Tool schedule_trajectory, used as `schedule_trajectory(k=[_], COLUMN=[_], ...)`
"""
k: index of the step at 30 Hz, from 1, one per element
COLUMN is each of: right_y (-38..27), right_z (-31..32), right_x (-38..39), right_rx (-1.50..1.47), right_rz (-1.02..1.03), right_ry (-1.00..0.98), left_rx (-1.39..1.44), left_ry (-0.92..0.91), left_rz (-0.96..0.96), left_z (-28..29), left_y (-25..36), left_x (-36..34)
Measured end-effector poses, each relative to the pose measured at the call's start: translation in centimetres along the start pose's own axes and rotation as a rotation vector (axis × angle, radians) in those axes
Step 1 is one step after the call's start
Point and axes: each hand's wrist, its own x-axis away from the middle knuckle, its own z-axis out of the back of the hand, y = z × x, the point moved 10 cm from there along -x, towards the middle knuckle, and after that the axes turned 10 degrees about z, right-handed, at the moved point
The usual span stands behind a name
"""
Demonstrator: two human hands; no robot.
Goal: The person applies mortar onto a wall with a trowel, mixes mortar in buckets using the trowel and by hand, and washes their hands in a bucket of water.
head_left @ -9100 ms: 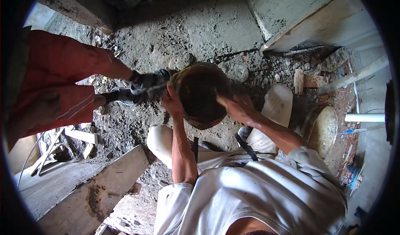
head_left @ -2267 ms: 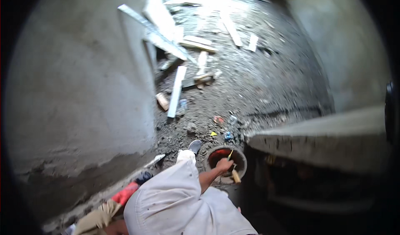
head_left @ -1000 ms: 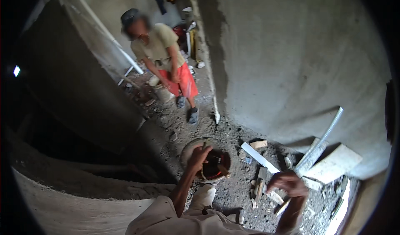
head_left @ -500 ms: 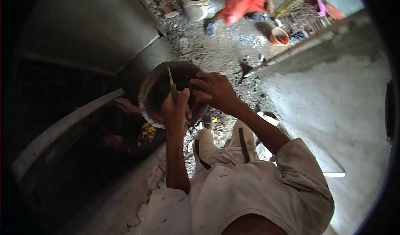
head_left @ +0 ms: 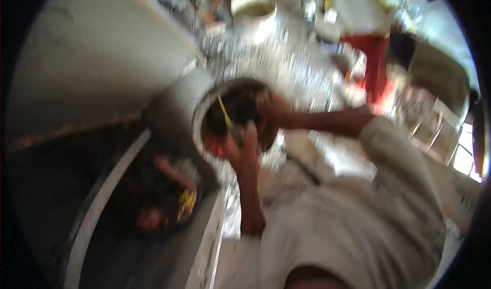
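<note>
A round, dark-insided pan (head_left: 200,144) sits in front of me, tilted, with a worn pale rim. Over its left part, my left hand (head_left: 244,148) is wrapped round a narrow tool (head_left: 225,114) with a dark green handle and a thin yellow shaft pointing away from me. My right hand (head_left: 272,107) reaches to the pan's right side, at or just inside the rim. Motion smears its fingers, and what they hold, if anything, is hidden. The pan's contents are too dark and blurred to name; orange-red patches show inside.
To the left, another person's arm (head_left: 176,175) and yellow-patterned sleeve show in a dark recess behind a curved pale edge (head_left: 105,186). A whitish bucket (head_left: 253,12) stands on the rubble floor ahead. Someone in red (head_left: 373,58) bends at the right. A grey wall (head_left: 97,58) rises at left.
The whole view has swung and blurred. The person in red now appears farther right and bent over. My right hand has come further over the pan; my left still grips the tool.
</note>
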Motion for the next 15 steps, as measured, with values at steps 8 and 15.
schedule_trajectory(k=[8, 15], right_y=[10.9, 18.2], right_z=[0.4, -16.4], right_x=[0.0, 1.7], right_rx=[-1.850, -0.917], right_rz=[0.068, 0.070], right_ry=[-0.438, -0.365], left_rx=[-0.444, -0.438], left_ry=[-0.400, -0.538], left_rz=[0.085, 0.194], left_z=[-18.0, -28.3], left_y=[0.5, 1.4], left_x=[-11.7, -11.6])
